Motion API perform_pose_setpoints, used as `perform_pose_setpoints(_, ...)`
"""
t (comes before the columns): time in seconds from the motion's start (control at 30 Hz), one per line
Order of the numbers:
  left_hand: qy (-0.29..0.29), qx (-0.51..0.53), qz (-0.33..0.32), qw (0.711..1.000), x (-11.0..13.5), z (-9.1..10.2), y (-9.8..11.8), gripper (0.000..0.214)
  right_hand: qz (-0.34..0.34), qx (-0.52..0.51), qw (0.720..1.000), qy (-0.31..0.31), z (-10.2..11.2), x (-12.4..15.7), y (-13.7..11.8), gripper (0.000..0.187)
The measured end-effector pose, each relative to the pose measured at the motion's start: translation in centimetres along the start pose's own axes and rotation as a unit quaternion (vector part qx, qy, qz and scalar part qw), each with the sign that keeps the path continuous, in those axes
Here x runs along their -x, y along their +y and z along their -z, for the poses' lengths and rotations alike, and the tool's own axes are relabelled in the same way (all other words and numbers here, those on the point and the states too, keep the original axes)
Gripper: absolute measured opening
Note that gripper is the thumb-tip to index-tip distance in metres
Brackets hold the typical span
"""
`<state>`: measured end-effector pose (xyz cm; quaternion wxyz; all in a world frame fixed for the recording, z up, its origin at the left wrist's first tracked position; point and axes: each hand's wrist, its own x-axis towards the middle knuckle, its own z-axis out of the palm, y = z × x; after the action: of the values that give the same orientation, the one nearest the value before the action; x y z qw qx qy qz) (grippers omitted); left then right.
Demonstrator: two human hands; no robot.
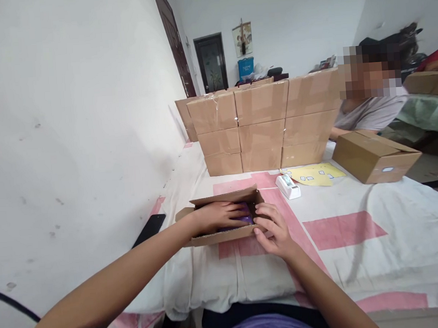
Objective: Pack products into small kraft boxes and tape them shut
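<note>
An oblong brown cardboard box (224, 237), its top open and flaps spread, rests level on the white cloth with pink patches (208, 279), its long sides running left to right. Inside, toward its right end, lies a glossy purple item (249, 217), partly covered.

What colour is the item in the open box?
The item is purple, seen in the head view.
</note>
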<state>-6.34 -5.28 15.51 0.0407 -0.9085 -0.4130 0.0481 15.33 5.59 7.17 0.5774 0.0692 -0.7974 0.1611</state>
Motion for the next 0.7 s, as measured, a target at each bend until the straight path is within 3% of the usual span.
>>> perform_pose_setpoints(0.07, 0.003, 0.050, 0.063, 0.997, 1.2, 1.8, 1.1, 0.061, -0.011, 0.008, 1.000, -0.004, 0.0, 0.3, 0.2, 0.051)
perform_pose_setpoints(0.17, 0.005, 0.128, 0.232, 0.964, 3.9, 4.0, 3.4, 0.048, -0.032, 0.002, 0.999, 0.005, -0.2, 0.7, 0.3, 0.066)
perform_pose_setpoints(0.3, 0.117, 0.141, 0.383, 0.905, 7.3, 4.1, 6.8, 0.037, -0.064, -0.038, 0.997, 0.012, -0.5, 0.7, 0.2, 0.072)
perform_pose_setpoints(0.5, 0.190, -0.003, 0.372, 0.908, 6.9, 0.2, 10.7, 0.012, -0.166, -0.110, 0.979, -0.034, 0.0, -0.8, 0.2, 0.049)
perform_pose_setpoints(0.7, 0.270, -0.087, 0.377, 0.882, 6.6, -1.5, 10.2, 0.005, -0.244, -0.161, 0.954, -0.070, -0.3, -1.1, -0.5, 0.040)
